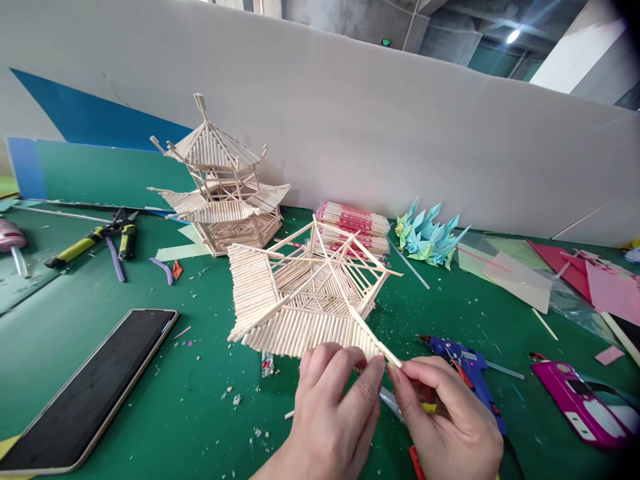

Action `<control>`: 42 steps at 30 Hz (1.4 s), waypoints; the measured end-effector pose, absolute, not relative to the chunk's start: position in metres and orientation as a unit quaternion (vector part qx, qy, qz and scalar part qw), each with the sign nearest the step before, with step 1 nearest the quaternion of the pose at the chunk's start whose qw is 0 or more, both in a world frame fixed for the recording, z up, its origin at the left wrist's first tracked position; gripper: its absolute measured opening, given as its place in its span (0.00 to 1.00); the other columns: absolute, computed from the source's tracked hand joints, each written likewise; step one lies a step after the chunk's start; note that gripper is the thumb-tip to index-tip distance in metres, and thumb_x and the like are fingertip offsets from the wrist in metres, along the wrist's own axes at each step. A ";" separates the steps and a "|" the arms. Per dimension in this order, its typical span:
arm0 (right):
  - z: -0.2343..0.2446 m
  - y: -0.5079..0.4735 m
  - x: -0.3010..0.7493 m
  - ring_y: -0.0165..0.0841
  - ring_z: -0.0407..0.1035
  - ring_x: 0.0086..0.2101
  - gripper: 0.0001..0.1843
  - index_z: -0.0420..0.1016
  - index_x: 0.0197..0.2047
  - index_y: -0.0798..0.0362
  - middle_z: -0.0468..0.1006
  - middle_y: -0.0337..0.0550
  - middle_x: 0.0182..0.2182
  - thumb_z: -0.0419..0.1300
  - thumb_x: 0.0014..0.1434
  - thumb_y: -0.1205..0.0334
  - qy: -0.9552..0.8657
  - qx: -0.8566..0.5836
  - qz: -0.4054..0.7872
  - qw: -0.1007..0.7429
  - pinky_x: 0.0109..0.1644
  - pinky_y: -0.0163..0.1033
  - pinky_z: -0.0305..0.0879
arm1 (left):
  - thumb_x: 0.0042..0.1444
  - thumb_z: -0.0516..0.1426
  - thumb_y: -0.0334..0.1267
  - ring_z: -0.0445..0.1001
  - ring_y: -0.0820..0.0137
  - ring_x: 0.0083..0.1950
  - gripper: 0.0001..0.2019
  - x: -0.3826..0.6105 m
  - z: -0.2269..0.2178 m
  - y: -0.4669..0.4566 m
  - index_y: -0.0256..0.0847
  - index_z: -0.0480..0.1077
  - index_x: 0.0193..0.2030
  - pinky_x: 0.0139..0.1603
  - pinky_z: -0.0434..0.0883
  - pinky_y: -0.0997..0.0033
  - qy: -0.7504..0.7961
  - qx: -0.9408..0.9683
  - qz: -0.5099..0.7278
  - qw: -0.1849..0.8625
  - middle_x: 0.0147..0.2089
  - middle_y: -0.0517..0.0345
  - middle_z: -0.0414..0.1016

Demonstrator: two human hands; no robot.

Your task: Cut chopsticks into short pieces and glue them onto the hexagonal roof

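A half-built wooden stick roof frame [300, 293] lies on the green table [200, 400] in front of me. My left hand [333, 413] pinches its near edge, fingers closed on the sticks. My right hand [450, 420] is closed too, with thumb and forefinger gripping the end of a thin stick [375, 340] that runs up along the frame's ridge. A finished two-tier stick pagoda [220, 193] stands behind the frame, to the left.
A phone [90, 387] lies face up at the left. Yellow-handled cutters [100, 237] are farther left. A blue glue gun [465, 373] and a pink case [580, 403] sit at the right. Bundled chopsticks [353, 223], paper cranes [425, 237] and coloured paper sheets [550, 273] line the back wall.
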State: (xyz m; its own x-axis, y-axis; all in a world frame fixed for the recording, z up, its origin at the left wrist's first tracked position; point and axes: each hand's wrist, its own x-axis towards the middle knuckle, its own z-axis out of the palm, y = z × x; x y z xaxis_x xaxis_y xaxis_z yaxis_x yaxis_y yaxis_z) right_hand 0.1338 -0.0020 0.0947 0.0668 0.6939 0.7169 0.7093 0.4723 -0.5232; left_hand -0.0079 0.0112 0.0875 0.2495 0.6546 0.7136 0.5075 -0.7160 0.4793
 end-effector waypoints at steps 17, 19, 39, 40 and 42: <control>0.086 -0.016 0.147 0.26 0.69 0.24 0.06 0.72 0.35 0.53 0.74 0.39 0.27 0.62 0.51 0.68 -0.691 -0.547 0.012 0.473 0.27 0.29 0.66 | 0.49 0.56 0.23 0.65 0.66 0.34 0.15 -0.015 0.098 0.002 0.33 0.68 0.45 0.32 0.64 0.65 0.391 0.774 0.497 0.027 0.35 0.49 0.72; 0.083 -0.019 0.150 0.26 0.70 0.24 0.05 0.72 0.35 0.53 0.74 0.39 0.27 0.62 0.52 0.67 -0.690 -0.553 0.014 0.467 0.27 0.29 0.67 | 0.48 0.57 0.22 0.66 0.66 0.35 0.15 -0.019 0.096 -0.002 0.32 0.69 0.45 0.33 0.65 0.64 0.394 0.771 0.499 0.029 0.35 0.49 0.71; 0.096 -0.014 0.129 0.28 0.68 0.26 0.03 0.70 0.35 0.54 0.73 0.41 0.28 0.59 0.55 0.65 -0.663 -0.554 0.021 0.503 0.27 0.31 0.66 | 0.50 0.55 0.24 0.66 0.65 0.37 0.14 -0.017 0.096 -0.009 0.32 0.69 0.46 0.35 0.64 0.63 0.409 0.779 0.476 0.019 0.38 0.47 0.70; 0.096 -0.013 0.128 0.28 0.67 0.26 0.02 0.70 0.34 0.54 0.73 0.41 0.28 0.59 0.55 0.66 -0.663 -0.552 0.018 0.505 0.27 0.31 0.65 | 0.50 0.55 0.25 0.66 0.64 0.37 0.15 -0.016 0.097 -0.008 0.33 0.68 0.46 0.35 0.63 0.63 0.412 0.779 0.472 0.022 0.38 0.47 0.70; 0.097 -0.011 0.127 0.28 0.67 0.27 0.02 0.70 0.34 0.54 0.72 0.40 0.28 0.59 0.54 0.66 -0.666 -0.547 0.011 0.507 0.27 0.30 0.65 | 0.51 0.55 0.25 0.65 0.65 0.37 0.15 -0.013 0.099 -0.006 0.34 0.68 0.47 0.35 0.63 0.63 0.416 0.780 0.466 0.028 0.39 0.48 0.69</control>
